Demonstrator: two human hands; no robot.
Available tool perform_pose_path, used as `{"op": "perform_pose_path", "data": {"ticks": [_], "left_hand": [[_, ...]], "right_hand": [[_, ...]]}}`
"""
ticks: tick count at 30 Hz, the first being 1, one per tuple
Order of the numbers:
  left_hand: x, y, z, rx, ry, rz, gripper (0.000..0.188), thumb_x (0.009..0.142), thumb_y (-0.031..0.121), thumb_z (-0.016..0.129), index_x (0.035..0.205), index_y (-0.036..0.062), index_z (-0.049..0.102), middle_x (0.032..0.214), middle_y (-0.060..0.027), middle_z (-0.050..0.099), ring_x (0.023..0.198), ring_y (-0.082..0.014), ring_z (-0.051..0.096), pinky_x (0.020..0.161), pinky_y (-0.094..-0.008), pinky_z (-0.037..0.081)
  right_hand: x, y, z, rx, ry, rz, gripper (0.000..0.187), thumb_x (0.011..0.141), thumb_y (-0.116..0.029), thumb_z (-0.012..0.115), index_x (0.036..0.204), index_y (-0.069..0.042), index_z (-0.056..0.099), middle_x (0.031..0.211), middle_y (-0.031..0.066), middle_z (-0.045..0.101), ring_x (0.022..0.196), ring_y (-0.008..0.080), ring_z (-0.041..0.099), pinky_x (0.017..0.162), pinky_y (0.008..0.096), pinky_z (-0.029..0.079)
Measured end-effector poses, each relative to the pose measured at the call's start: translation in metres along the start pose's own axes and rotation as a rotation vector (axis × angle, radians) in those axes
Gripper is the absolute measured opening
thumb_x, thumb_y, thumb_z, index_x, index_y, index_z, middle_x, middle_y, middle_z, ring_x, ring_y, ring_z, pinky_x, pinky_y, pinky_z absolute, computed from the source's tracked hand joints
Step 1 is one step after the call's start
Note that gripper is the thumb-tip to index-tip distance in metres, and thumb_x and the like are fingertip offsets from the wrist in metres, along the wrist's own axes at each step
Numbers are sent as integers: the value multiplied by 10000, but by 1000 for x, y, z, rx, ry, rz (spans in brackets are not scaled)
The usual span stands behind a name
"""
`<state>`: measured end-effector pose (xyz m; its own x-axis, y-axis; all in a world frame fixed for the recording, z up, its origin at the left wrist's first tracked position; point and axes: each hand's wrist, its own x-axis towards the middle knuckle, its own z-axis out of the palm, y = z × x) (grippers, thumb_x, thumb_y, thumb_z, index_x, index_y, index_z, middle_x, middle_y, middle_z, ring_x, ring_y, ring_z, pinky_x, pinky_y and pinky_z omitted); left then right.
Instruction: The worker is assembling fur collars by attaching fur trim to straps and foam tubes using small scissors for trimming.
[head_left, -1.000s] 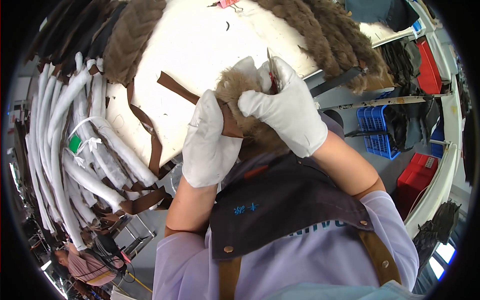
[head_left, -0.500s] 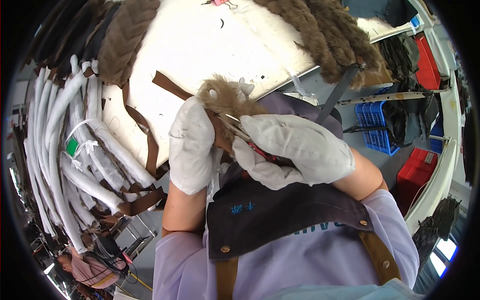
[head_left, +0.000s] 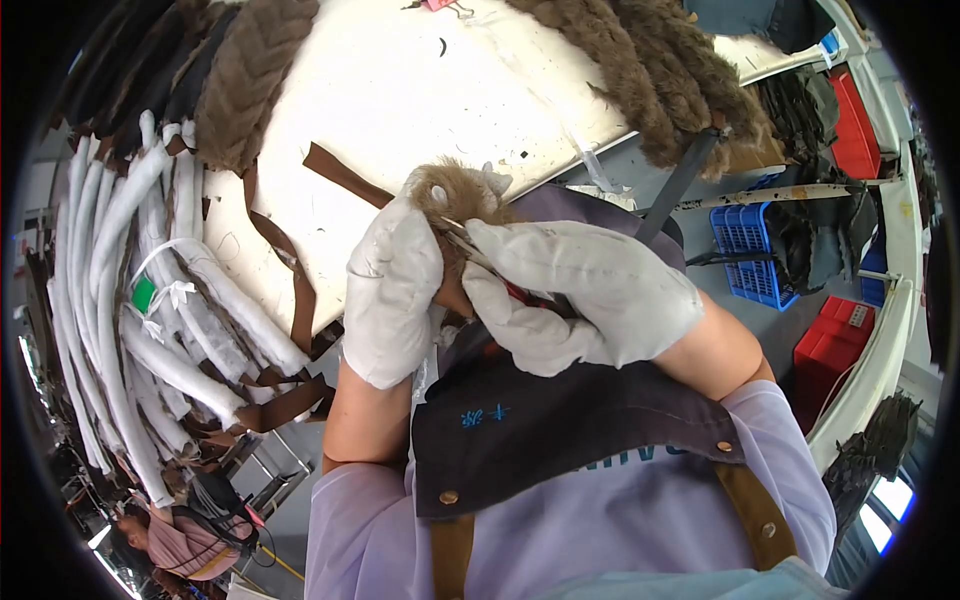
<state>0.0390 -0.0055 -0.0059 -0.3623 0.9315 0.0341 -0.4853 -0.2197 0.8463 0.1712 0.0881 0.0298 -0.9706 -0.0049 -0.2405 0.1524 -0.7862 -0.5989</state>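
Observation:
Both of my hands wear white gloves. My left hand [head_left: 392, 295] is closed around a brown fur piece [head_left: 462, 188] above the near edge of the table. From beside that hand a flat dark brown strip [head_left: 340, 172] runs up to the left; its join to the fur is hidden. Closed at the right of the fur, my right hand [head_left: 585, 295] grips what look like red-handled scissors [head_left: 468, 245]. Their thin metal blades point up-left against the fur, and the handles are mostly covered by the glove. Pale fingertip shapes poke through the far side of the fur.
Long white padded rolls [head_left: 120, 240] with brown ends lie bundled at the left. Brown fur strips lie on the white table [head_left: 420, 95] at the back left [head_left: 255, 80] and back right [head_left: 650, 75]. Blue [head_left: 745, 255] and red [head_left: 835, 335] crates stand right. Another person [head_left: 190, 540] is at the lower left.
The fur has turned and drawn down a little in my left hand. The right hand has shifted slightly up-left, bringing the scissor tips closer to the left glove.

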Motion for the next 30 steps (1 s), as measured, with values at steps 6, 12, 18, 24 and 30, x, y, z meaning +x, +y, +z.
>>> {"op": "perform_pose_path", "data": {"ticks": [6, 12, 18, 24, 30], "left_hand": [[0, -1, -2, -13, 68, -48, 385, 929, 263, 443, 1148, -50, 486, 1072, -129, 577, 960, -183, 563, 885, -304, 426], [4, 12, 1, 31, 81, -62, 382, 945, 266, 398, 1106, -64, 504, 984, -93, 594, 805, -130, 556, 870, -283, 417], [14, 12, -5, 170, -124, -5, 206, 901, 183, 512, 940, -7, 580, 1100, -64, 498, 917, -129, 498, 843, -261, 394], [8, 27, -9, 166, -130, -101, 204, 917, 163, 486, 961, -10, 586, 1116, -51, 480, 963, -112, 483, 876, -248, 372], [14, 15, -9, 124, -71, -166, 224, 923, 203, 486, 1008, 3, 541, 976, -23, 492, 846, -88, 458, 758, -231, 403]], "right_hand": [[10, 9, -6, -123, 138, -74, 347, 972, -289, 346, 721, -56, 396, 564, -21, 335, 465, 76, 299, 441, 196, 261], [3, -3, -4, -238, 57, -266, 348, 883, -362, 524, 889, -20, 460, 686, -6, 427, 546, 71, 364, 463, 217, 297], [21, -21, 1, -950, 561, -474, 451, 536, -109, 819, 859, -48, 510, 768, -22, 505, 712, 68, 469, 650, 201, 413], [17, -5, -1, -600, 706, -500, 191, 748, 17, 605, 740, -93, 449, 710, -45, 472, 672, 38, 450, 588, 197, 406], [29, 3, -15, -561, 758, -663, 127, 790, -19, 610, 817, -80, 502, 771, -54, 483, 695, 35, 451, 590, 198, 404]]}}
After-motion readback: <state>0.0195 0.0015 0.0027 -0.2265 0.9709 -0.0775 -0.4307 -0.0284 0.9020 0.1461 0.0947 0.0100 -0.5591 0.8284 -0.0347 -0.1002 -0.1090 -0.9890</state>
